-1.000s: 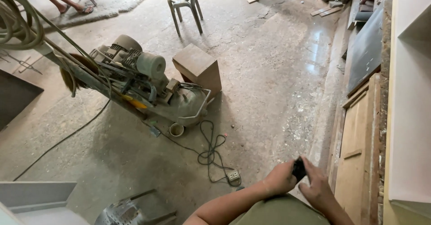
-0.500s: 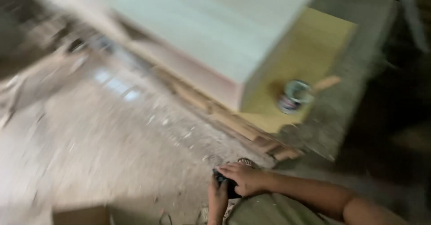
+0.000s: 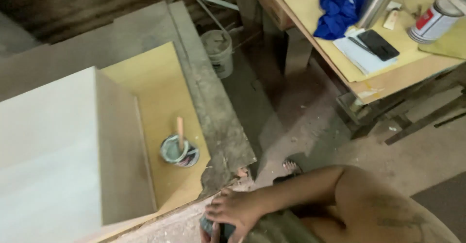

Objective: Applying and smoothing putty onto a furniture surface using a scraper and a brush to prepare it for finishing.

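My right hand (image 3: 234,209) reaches in from the right at the bottom of the view, fingers curled over a small dark object (image 3: 224,231). Only a few fingers of my left hand (image 3: 206,234) show at the bottom edge, touching the same object from below. Both hands sit over my knee in olive shorts (image 3: 274,228). Just above them lies the chipped corner of a grey slab (image 3: 218,121). On it rests a yellow board (image 3: 155,92) carrying an open paint can (image 3: 179,152) with a wooden stick standing in it.
A large white box (image 3: 48,151) stands on the yellow board at left. A dirty bucket (image 3: 218,51) sits on the floor behind. At upper right, a plywood table (image 3: 388,75) holds a blue cloth (image 3: 342,8), a black phone (image 3: 385,44), papers, a metal tube (image 3: 378,0) and a tin (image 3: 434,20). My sandalled foot (image 3: 291,168) is on the floor.
The view has swung from the open floor with the machine and stool to the white box, paint can and table. Both hands stay together on the dark object.
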